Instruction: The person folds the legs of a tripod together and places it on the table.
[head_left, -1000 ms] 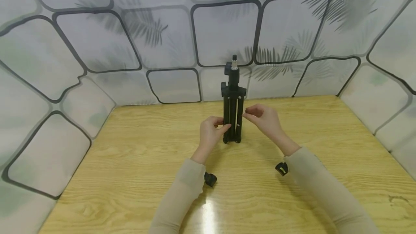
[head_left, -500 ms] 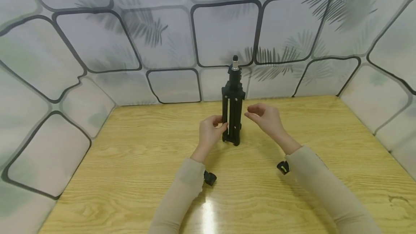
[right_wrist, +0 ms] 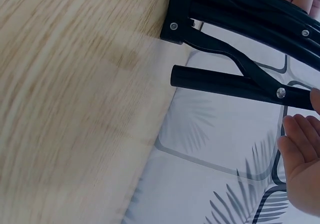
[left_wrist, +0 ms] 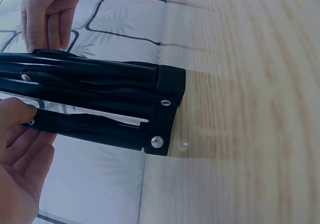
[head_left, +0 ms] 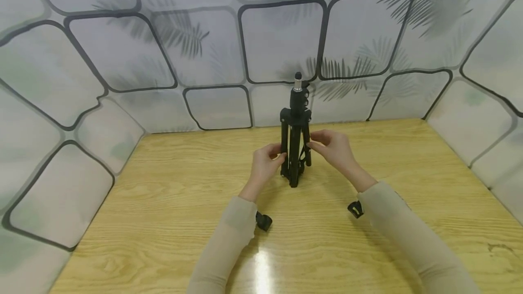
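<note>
A folded black light stand (head_left: 294, 158) with a silver-tipped top stands upright on the table. My left hand (head_left: 263, 167) pinches its left leg between thumb and fingers; the left wrist view shows this grip above the riveted foot bracket (left_wrist: 167, 103). On the other side, my right hand (head_left: 337, 152) holds the right leg, its thumb in front. That right leg (right_wrist: 220, 82) is tilted a little outward, and its lower end is apart from the bracket. A flat hinged brace (right_wrist: 225, 48) links the leg to the bracket. The right fingertips are partly cut off in the right wrist view.
The wood-grain table (head_left: 171, 221) spreads around the stand. Patterned cloth walls (head_left: 212, 49) rise close behind it and at both sides. Small black devices, one by the left cuff (head_left: 263, 221) and one by the right cuff (head_left: 355, 209), sit at my wrists.
The stand has turned about its upright axis, so another leg faces me. My right hand, apart from it half a second ago, now holds the right leg, which has swung slightly outward.
</note>
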A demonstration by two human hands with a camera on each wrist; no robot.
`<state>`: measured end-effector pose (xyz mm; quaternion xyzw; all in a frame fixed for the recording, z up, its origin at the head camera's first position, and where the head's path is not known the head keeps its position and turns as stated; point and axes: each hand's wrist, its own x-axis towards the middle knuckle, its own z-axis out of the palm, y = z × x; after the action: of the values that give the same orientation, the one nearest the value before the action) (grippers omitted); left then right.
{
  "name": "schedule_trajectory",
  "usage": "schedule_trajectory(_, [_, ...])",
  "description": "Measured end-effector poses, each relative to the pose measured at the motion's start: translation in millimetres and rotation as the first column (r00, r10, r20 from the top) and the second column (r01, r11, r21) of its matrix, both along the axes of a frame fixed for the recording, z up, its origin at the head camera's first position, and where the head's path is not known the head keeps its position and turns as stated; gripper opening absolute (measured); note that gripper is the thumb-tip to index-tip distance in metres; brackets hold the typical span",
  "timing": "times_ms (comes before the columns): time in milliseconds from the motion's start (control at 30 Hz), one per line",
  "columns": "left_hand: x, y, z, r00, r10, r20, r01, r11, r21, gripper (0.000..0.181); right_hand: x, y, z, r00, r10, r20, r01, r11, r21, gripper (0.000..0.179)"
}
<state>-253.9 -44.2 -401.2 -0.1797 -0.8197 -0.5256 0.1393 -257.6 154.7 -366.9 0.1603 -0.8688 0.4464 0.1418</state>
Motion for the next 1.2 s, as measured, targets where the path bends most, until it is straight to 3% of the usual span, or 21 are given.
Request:
schedule_trajectory(400, [-1.9, -0.9, -3.3, 0.999, -0.046, 0.019, 0.046, 0.999, 0.003, 0.023, -0.8, -2.2, -3.1, 0.998, 0.050, -0.037, -0.049, 0.998, 0.034, 0.024])
schedule_trajectory(567, [0.3, -7.4, -4.9, 0.998, -0.013, 0.064, 0.012, 1.000, 0.021, 0.026, 1.6, -2.4, -2.9, 0.999, 0.030, -0.033, -0.027, 0.997, 0.068, 0.022])
schedule_trajectory(700, [3.1, -14.3, -3.9, 0.998, 0.002, 0.062, -0.006, 0.998, 0.066, 0.026, 4.8, -2.3, -1.1, 0.999, -0.009, -0.038, 0.012, 0.996, 0.092, 0.021])
schedule_trajectory(967, [10.8, -16.6, 2.2, 0.988, -0.108, 0.106, 0.098, 0.990, 0.099, 0.031, 12.8, -5.7, -0.3, 0.997, -0.016, -0.075, 0.021, 0.997, 0.068, 0.019])
schedule_trajectory(1067, [12.9, -13.0, 4.4, 0.988, -0.122, 0.093, 0.113, 0.989, 0.098, 0.028, 14.9, -7.0, -0.2, 0.996, -0.031, -0.087, 0.038, 0.997, 0.074, 0.019])
schedule_trajectory(1200, [14.3, -7.3, 6.3, 0.995, -0.089, 0.048, 0.086, 0.994, 0.061, 0.024, 15.8, -7.7, 0.0, 0.995, -0.041, -0.088, 0.047, 0.996, 0.073, 0.019])
